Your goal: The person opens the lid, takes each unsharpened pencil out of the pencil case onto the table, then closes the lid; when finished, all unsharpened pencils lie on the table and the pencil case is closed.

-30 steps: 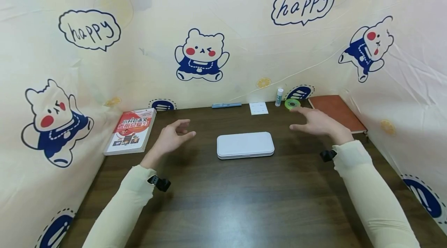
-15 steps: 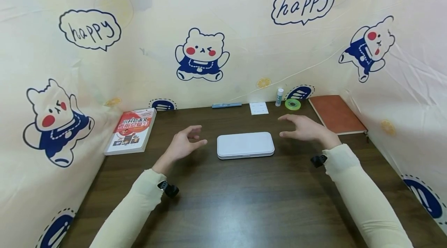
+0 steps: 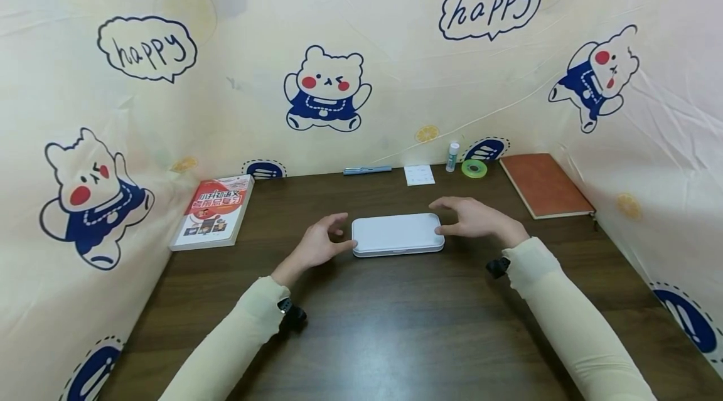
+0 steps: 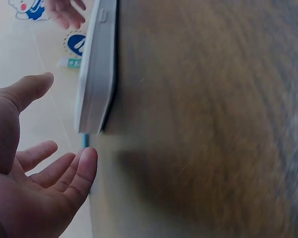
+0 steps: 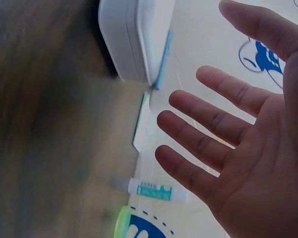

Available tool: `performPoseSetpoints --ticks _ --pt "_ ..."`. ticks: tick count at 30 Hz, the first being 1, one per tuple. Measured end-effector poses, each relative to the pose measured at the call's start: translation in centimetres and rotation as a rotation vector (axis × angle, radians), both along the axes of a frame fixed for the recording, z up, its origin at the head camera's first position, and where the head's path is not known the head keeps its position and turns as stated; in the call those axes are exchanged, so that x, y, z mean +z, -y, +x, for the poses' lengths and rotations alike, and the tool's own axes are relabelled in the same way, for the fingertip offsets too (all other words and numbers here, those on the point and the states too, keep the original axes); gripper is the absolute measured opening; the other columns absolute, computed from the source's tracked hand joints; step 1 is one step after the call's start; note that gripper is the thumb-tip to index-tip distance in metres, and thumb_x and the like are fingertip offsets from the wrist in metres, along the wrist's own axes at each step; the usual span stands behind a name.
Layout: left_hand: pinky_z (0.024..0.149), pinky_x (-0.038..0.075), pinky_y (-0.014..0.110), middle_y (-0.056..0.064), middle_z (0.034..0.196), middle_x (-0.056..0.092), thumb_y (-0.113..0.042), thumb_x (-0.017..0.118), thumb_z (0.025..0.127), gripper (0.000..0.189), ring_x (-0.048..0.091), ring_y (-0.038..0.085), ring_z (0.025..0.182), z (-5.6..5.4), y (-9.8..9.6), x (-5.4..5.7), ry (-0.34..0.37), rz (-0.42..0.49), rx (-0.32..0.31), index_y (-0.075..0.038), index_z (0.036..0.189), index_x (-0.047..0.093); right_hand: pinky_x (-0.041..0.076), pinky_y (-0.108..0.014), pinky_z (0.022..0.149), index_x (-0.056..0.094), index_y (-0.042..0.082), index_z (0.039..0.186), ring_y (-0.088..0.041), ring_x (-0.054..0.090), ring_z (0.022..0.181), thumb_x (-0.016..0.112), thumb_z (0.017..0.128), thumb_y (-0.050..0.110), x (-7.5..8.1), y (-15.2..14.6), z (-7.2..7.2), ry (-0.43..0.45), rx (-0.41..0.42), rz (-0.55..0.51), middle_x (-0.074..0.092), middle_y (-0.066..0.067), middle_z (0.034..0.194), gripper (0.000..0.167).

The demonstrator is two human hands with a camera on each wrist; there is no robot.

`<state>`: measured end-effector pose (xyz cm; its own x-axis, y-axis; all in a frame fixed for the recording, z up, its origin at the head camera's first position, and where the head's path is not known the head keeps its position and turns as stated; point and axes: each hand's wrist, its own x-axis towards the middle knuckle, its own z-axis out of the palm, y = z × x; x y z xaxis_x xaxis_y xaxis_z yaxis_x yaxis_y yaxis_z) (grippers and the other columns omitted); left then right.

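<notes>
A white, flat case with rounded corners [image 3: 398,233] lies closed on the dark wooden table. At its left end hovers my left hand [image 3: 320,242], thumb and fingers spread; in the left wrist view a gap shows between this hand [image 4: 39,188] and the case [image 4: 97,69]. My right hand [image 3: 477,220] is at the other end, its thumb overlapping the case's corner in the head view. In the right wrist view the fingers of that hand [image 5: 248,134] are straight and apart from the case [image 5: 134,39]. Neither hand holds anything.
Along the back edge lie a blue pen [image 3: 367,170], a white paper pad [image 3: 419,175], an upright glue stick [image 3: 452,157] and a green tape roll [image 3: 474,168]. A red-and-white book [image 3: 213,213] lies at left, a brown notebook [image 3: 545,184] at right.
Both hands have moved inward toward the case, the left one rightward, the right one leftward, and both slightly nearer to me. The case has not moved.
</notes>
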<state>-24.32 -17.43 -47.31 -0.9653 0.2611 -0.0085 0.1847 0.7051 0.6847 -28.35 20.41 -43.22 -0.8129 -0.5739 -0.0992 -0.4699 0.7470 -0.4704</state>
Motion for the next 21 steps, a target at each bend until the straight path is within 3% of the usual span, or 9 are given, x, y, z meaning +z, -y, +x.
performPoseSetpoints --ticks 12,21 --pt "0.099 0.051 0.043 0.01 0.147 0.05 -0.045 0.08 0.082 0.084 0.059 0.025 0.117 -0.4 -2.3 -0.7 -0.012 -0.127 -0.059 -0.014 0.151 0.043 0.038 -0.055 0.112 0.055 0.014 0.14 -0.034 0.048 0.137 0.074 0.088 0.037 -1.4 1.9 0.3 -0.015 0.07 0.041 0.051 -0.013 0.148 0.06" --pt "0.113 0.039 0.048 0.013 0.154 0.042 -0.046 0.081 0.08 0.089 0.044 0.031 0.14 -0.9 -3.2 -0.9 -0.049 -0.198 -0.133 -0.012 0.152 0.04 0.037 -0.056 0.113 0.053 0.019 0.142 -0.036 0.043 0.141 0.076 0.086 0.041 -2.2 3.1 0.0 -0.023 0.076 0.103 0.046 -0.014 0.153 0.065"
